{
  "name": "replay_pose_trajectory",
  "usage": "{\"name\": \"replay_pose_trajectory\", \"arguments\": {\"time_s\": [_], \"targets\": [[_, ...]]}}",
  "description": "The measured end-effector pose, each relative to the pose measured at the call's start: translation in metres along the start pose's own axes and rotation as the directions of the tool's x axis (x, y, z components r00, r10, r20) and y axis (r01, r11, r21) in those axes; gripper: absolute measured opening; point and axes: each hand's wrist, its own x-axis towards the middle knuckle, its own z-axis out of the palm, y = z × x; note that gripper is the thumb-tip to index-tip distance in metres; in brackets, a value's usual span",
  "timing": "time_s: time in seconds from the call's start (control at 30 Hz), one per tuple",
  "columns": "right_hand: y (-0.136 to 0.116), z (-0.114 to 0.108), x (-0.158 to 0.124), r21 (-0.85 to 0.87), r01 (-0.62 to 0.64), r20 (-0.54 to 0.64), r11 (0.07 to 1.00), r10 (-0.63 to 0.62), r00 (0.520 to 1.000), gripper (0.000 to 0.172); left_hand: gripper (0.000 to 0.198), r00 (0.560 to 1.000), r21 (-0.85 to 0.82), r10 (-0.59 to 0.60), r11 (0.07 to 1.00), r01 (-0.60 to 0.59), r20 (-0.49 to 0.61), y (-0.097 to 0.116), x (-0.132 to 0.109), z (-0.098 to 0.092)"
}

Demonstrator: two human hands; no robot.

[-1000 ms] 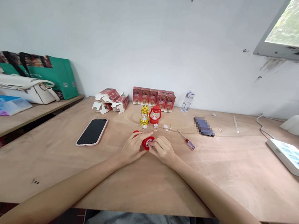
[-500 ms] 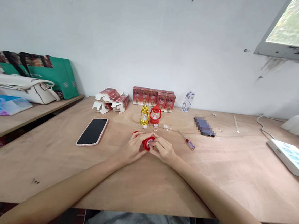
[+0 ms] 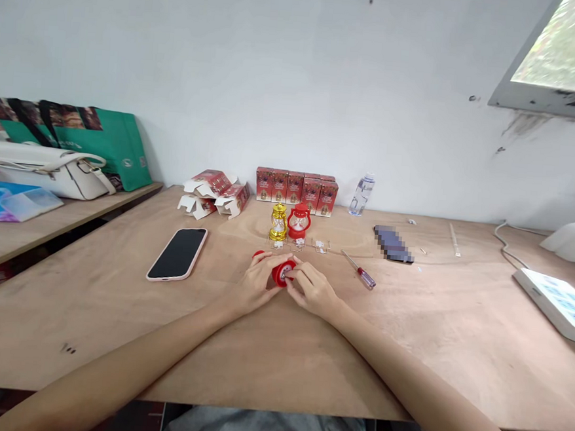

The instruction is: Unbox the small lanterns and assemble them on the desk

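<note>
My left hand is wrapped round a small red lantern lying on its side, its round underside turned toward me. At that underside, the fingers of my right hand are pinched together; what they hold, if anything, is too small to make out. Just beyond my hands stand a gold lantern and another red lantern, both upright. In front of them lie several thin wire handles with small white pieces. A screwdriver with a purple handle rests right of my right hand.
Red printed boxes stand by the wall, with opened cartons to their left. A clear bottle stands to their right. A phone lies at left, a dark pixelated object at right, and a white power strip far right.
The held red lantern has shifted slightly left and its underside is turned a little more into view. My right fingers have moved slightly on its base. The other things stay put.
</note>
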Motion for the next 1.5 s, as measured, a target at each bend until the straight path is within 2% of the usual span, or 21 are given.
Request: {"name": "replay_pose_trajectory", "arguments": {"time_s": [0.27, 0.67, 0.9, 1.5], "targets": [[0.0016, 0.0006, -0.0018, -0.009, -0.01, -0.005, 1.0, 0.01, 1.0, 0.015, 0.054, 1.0, 0.021, -0.018, 1.0, 0.018, -0.012, 0.0001, 0.0005, 0.0017], [0.0018, -0.0035, 0.004, -0.136, 0.095, 0.015, 0.986, -0.094, 0.995, 0.007, 0.052, 1.0, 0.036, 0.0, 0.999, -0.001, 0.013, 0.0019, 0.0016, -0.0013], [0.002, 0.0002, 0.002, -0.19, 0.092, 0.0, 0.977, -0.093, 0.996, 0.008, 0.053, 0.999, 0.035, 0.024, 0.999, -0.025, 0.031, 0.0022, 0.0025, -0.0023], [0.0021, -0.0006, 0.0024, -0.111, 0.039, 0.044, 0.993, -0.034, 0.998, 0.008, 0.049, 0.999, 0.051, -0.004, 0.999, 0.002, 0.04, 0.0016, 0.0014, -0.0017]]}}
